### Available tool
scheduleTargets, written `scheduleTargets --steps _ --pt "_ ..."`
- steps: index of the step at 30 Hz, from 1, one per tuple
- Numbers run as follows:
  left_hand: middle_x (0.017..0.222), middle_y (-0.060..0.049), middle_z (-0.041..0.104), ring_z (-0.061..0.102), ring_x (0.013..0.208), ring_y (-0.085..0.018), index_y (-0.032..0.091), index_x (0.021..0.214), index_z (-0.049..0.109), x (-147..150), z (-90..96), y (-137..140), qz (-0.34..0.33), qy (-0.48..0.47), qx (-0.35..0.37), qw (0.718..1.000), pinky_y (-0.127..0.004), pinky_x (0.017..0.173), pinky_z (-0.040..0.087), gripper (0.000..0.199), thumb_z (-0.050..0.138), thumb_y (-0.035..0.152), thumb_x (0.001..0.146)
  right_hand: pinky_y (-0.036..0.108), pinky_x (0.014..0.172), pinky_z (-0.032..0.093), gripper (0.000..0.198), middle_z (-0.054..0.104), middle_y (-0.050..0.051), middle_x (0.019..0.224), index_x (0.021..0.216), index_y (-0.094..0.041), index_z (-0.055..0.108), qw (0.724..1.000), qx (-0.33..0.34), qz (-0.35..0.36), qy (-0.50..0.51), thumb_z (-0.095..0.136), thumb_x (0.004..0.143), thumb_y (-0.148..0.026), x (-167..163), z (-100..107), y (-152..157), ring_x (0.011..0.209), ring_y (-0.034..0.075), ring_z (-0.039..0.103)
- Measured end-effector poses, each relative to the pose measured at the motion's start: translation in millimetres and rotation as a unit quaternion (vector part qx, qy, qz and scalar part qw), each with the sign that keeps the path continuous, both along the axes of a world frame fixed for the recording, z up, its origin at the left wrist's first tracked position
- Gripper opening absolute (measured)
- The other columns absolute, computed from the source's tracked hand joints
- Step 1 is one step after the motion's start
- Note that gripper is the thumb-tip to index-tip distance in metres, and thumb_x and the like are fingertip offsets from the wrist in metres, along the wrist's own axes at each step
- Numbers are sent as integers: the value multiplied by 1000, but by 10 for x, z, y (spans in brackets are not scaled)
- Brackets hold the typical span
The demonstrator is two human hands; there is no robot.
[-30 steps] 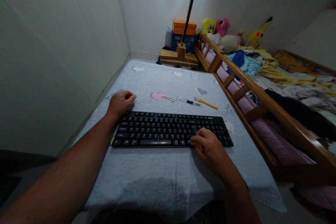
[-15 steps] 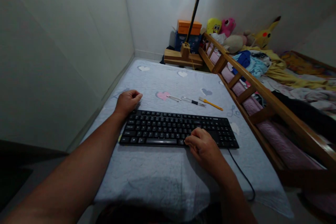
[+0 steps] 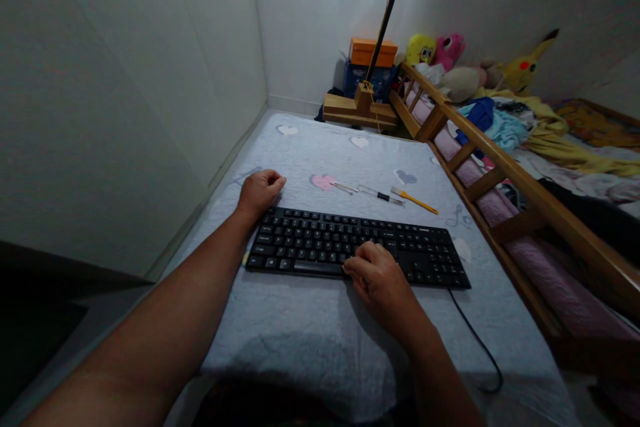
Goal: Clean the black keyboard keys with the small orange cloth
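Note:
A black keyboard (image 3: 320, 240) lies across a grey-blue cloth with heart patches (image 3: 310, 333) that covers the table. My left hand (image 3: 260, 191) is curled around the keyboard's far left corner. My right hand (image 3: 373, 273) rests with bent fingers on the keyboard's near edge, just right of the space bar. The keyboard's black cable (image 3: 475, 340) runs from its right end toward the table's front edge.
Beyond the keyboard lie two thin metal tools (image 3: 345, 186) (image 3: 380, 195) and an orange-handled screwdriver (image 3: 416, 200). A wooden bed rail (image 3: 505, 160) borders the table on the right, with bedding and plush toys (image 3: 440, 50) behind. A wooden stand with a pole (image 3: 361, 107) and boxes (image 3: 373, 52) sit at the back; a wall stands close on the left.
My right hand has slid left along the keyboard's near edge, from the right section to near the space bar. The view has shifted, and the cable now shows. My left hand stays at the corner.

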State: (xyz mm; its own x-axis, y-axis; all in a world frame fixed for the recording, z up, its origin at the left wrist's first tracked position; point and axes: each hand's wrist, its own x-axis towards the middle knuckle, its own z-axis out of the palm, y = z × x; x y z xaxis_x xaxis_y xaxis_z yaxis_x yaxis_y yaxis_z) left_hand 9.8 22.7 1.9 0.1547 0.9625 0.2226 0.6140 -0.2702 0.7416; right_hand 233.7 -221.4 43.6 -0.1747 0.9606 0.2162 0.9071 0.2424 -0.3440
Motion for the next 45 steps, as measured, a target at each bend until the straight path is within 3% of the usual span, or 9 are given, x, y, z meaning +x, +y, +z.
scheduleTargets --steps 6,16,37,45 --pt "68 -4 66 59 67 -19 19 70 64 5 4 -15 1 -11 -5 1000 -31 66 43 29 54 45 77 28 71 39 17 57 4 86 83 -18 70 1000 4 14 6 62 84 -2 -112 12 33 81 17 50" --pt "69 -5 67 60 68 -19 18 71 65 3 3 -14 3 -12 -2 1000 -32 68 44 27 55 43 77 29 72 40 21 57 5 87 85 -18 71 1000 2 -18 2 59 83 -1 16 -13 -12 82 18 50" --pt "73 -5 69 62 71 -20 18 73 67 4 -5 -28 4 -17 2 1000 -31 71 45 28 54 42 80 30 72 35 14 60 4 89 81 -19 69 997 -26 22 -74 62 91 -11 -627 63 244 83 18 49" --pt "73 -5 70 62 73 -20 18 72 68 10 1 -27 7 -22 2 1000 -30 72 45 27 55 40 79 30 75 38 11 60 5 89 87 -19 71 999 -5 31 -16 63 91 -14 -744 15 304 83 18 50"
